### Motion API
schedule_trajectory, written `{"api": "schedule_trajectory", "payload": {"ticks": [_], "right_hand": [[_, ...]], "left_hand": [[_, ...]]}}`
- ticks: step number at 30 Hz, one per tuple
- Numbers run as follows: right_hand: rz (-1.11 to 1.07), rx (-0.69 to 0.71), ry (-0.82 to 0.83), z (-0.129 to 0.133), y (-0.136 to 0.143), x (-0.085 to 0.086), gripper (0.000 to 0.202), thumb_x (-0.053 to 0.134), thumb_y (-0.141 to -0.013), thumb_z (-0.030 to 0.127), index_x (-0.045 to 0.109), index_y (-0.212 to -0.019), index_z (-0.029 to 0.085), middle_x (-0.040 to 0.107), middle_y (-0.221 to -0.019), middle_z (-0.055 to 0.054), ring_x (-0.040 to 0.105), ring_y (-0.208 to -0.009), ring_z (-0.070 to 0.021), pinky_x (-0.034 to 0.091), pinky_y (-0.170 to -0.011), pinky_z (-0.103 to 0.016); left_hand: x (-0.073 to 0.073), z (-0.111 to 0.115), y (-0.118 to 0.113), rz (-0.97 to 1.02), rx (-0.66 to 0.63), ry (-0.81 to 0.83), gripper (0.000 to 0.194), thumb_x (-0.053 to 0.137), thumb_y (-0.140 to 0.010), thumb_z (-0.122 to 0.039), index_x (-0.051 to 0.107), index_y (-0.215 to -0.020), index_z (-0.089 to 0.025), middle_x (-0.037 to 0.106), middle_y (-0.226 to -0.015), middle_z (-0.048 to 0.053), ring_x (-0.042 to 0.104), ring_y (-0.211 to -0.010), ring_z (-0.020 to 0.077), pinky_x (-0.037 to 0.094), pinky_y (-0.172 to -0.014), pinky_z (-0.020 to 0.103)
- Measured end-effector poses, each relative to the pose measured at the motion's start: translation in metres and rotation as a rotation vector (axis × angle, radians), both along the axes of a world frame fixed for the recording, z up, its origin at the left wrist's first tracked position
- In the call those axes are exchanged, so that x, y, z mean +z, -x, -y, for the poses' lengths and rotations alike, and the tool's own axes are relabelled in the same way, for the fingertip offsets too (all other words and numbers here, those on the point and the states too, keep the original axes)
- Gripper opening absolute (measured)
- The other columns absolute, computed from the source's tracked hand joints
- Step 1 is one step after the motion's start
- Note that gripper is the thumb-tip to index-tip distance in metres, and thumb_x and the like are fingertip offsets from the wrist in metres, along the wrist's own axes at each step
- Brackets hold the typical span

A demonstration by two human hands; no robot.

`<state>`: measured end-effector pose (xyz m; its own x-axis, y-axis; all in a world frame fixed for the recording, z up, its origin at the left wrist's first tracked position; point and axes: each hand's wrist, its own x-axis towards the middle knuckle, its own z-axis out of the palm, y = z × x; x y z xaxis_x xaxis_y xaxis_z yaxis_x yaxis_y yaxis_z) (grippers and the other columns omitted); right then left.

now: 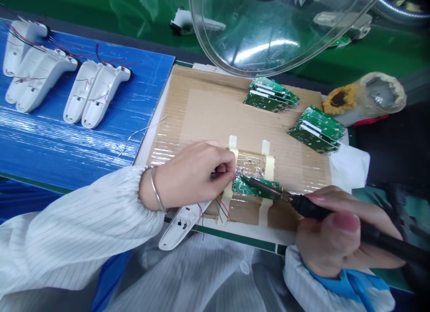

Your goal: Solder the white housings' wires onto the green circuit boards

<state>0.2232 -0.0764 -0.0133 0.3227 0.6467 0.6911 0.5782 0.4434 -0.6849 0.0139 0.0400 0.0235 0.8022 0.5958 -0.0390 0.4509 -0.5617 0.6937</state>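
Observation:
My right hand (pixel 331 233) is wrapped round the black handle of a soldering iron (pixel 307 207), and the iron's tip rests at the left part of a green circuit board (pixel 258 188). The board lies on cardboard. My left hand (pixel 198 171) is closed in a pinch at the board's left end; what the fingertips hold is hidden. Below that hand a white plastic housing (pixel 179 227) reaches over the near edge of the bench, partly covered by the hand. Red and green wires (pixel 222 208) come out beside it.
Two groups of green boards (pixel 270 96) (pixel 316 129) stand on the cardboard (pixel 208 110). Several wired white housings (pixel 90 92) lie on the blue sheet (pixel 141 88) at left. A clear round lens (pixel 262 39) hangs over the back. A roll-shaped holder (pixel 379 95) stands at right.

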Motion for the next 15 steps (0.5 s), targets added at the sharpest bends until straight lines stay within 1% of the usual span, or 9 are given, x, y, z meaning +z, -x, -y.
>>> {"api": "schedule_trajectory", "payload": {"ticks": [2,3,5,7,9,11,12,15], "right_hand": [[0.01,-0.055,-0.057,-0.004,0.005,0.003,0.013,0.06,-0.085,0.022,0.072,-0.083,0.017,0.063,-0.061,-0.002,0.056,-0.053,-0.0137,0.037,-0.042,-0.029],[0.021,-0.052,-0.057,-0.005,0.007,0.005,0.014,0.06,-0.086,0.023,0.071,-0.081,0.016,0.062,-0.06,-0.001,0.053,-0.049,-0.0115,0.035,-0.041,-0.028],[0.06,0.005,0.027,-0.007,0.009,0.008,0.016,0.057,-0.088,0.023,0.069,-0.081,0.015,0.06,-0.058,0.001,0.05,-0.045,-0.0084,0.033,-0.039,-0.025],[0.087,0.032,0.115,-0.007,0.008,0.01,0.017,0.055,-0.089,0.024,0.068,-0.083,0.015,0.058,-0.058,0.002,0.05,-0.044,-0.0073,0.033,-0.038,-0.023],[0.077,0.016,0.097,-0.007,0.007,0.009,0.017,0.056,-0.089,0.026,0.068,-0.082,0.016,0.058,-0.058,0.001,0.051,-0.045,-0.0081,0.033,-0.039,-0.023],[0.047,-0.016,0.043,-0.006,0.005,0.007,0.015,0.061,-0.086,0.028,0.069,-0.08,0.018,0.058,-0.057,0.001,0.054,-0.047,-0.0111,0.035,-0.038,-0.025],[0.03,-0.027,0.042,-0.005,0.003,0.006,0.013,0.063,-0.084,0.03,0.069,-0.08,0.019,0.059,-0.057,0.001,0.056,-0.048,-0.0131,0.036,-0.038,-0.026],[-0.014,-0.017,0.146,-0.001,-0.001,0.004,0.014,0.07,-0.077,0.036,0.069,-0.083,0.024,0.062,-0.062,-0.001,0.059,-0.051,-0.0178,0.039,-0.037,-0.028]], "left_hand": [[0.002,-0.005,-0.001,-0.026,-0.026,0.018,0.012,0.057,-0.087,-0.018,0.065,-0.078,-0.019,0.061,-0.07,-0.003,0.056,-0.071,0.0132,0.039,-0.07,0.027],[0.002,-0.008,-0.002,-0.04,-0.037,0.024,0.013,0.057,-0.087,-0.019,0.065,-0.078,-0.019,0.062,-0.069,-0.003,0.056,-0.071,0.0131,0.039,-0.069,0.027],[0.004,-0.011,-0.003,-0.064,-0.053,0.025,0.013,0.057,-0.087,-0.019,0.066,-0.077,-0.019,0.063,-0.068,-0.003,0.057,-0.069,0.0129,0.039,-0.068,0.028],[0.006,-0.014,-0.004,-0.078,-0.067,0.021,0.012,0.058,-0.085,-0.018,0.066,-0.075,-0.019,0.063,-0.067,-0.004,0.057,-0.068,0.0124,0.038,-0.066,0.027],[0.007,-0.016,-0.004,-0.077,-0.091,0.025,0.011,0.059,-0.083,-0.017,0.065,-0.074,-0.019,0.062,-0.065,-0.005,0.057,-0.066,0.0113,0.037,-0.064,0.026],[0.007,-0.018,-0.005,-0.075,-0.118,0.041,0.011,0.059,-0.082,-0.015,0.065,-0.073,-0.019,0.063,-0.065,-0.006,0.056,-0.064,0.0099,0.037,-0.062,0.025],[0.007,-0.019,-0.005,-0.076,-0.13,0.052,0.011,0.059,-0.082,-0.015,0.065,-0.073,-0.019,0.063,-0.066,-0.006,0.055,-0.063,0.0093,0.036,-0.061,0.025],[0.006,-0.021,-0.005,-0.083,-0.147,0.071,0.011,0.059,-0.081,-0.014,0.065,-0.074,-0.019,0.064,-0.067,-0.006,0.055,-0.063,0.0087,0.036,-0.061,0.024]]}}
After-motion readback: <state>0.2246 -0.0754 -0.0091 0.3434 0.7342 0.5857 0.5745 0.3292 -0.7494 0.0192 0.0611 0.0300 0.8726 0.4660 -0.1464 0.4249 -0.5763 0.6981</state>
